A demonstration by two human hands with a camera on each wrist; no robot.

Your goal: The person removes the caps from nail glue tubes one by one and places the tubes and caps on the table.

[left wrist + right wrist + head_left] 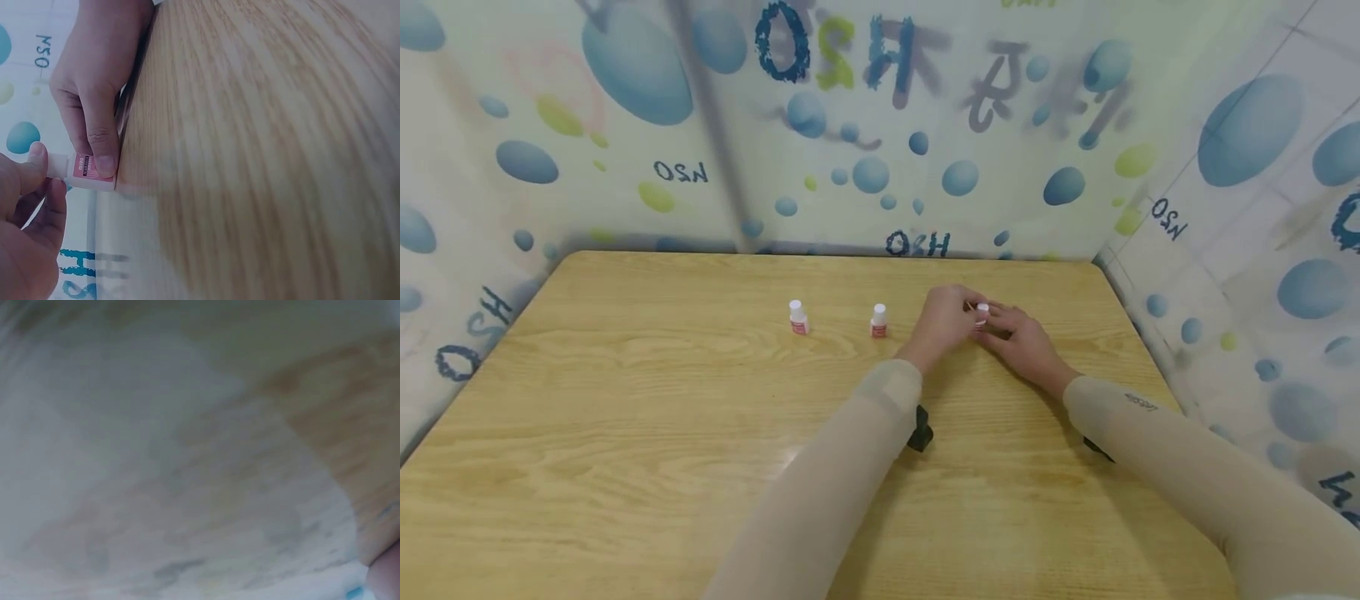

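Both hands meet at a small white bottle with a pink label (84, 167) at the table's right side. My left hand (950, 318) pinches its white cap (57, 165) between thumb and finger. From the other side, my right hand (1024, 343) holds the bottle's body low by the wood, thumb or finger over the label. The head view shows mainly the cap, with the body hidden among the fingers. The right wrist view is blurred, with only a bit of skin at its lower right corner.
Two similar bottles stand upright to the left on the wooden table (647, 400): one nearby bottle (878, 322) and one farther bottle (799, 318). A patterned curtain (865, 133) hangs behind the table's back edge, and a patterned wall covering (1247, 275) runs along the right.
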